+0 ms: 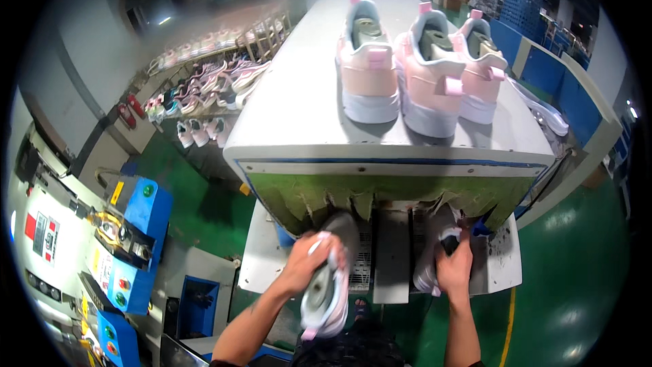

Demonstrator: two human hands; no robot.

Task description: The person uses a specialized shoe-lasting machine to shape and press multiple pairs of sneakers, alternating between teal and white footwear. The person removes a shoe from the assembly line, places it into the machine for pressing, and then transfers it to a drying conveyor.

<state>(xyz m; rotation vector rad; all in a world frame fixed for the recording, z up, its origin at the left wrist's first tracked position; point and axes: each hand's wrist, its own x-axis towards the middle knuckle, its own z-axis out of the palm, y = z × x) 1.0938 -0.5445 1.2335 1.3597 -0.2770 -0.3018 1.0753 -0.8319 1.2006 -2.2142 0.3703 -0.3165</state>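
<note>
My left hand (314, 261) is closed on a pale pink and white sneaker (333, 316), its heel tab toward me. A grey-green shoe last (318, 290) fills the sneaker's opening. Just beyond it, a blurred grey shape (345, 231) lies at the green flap curtain (292, 197) of the white machine. My right hand (455, 265) grips another sneaker (426, 272) by its dark opening, at the right side of the machine's mouth. That sneaker's far end reaches toward the torn flaps, and motion blurs it.
Three pink and white sneakers (429, 88) stand on the white machine top (292, 109). White soles (543, 110) lie at its right edge. Racks of shoes (210, 88) stand at the far left. A blue and white machine with buttons (136, 245) is near on the left.
</note>
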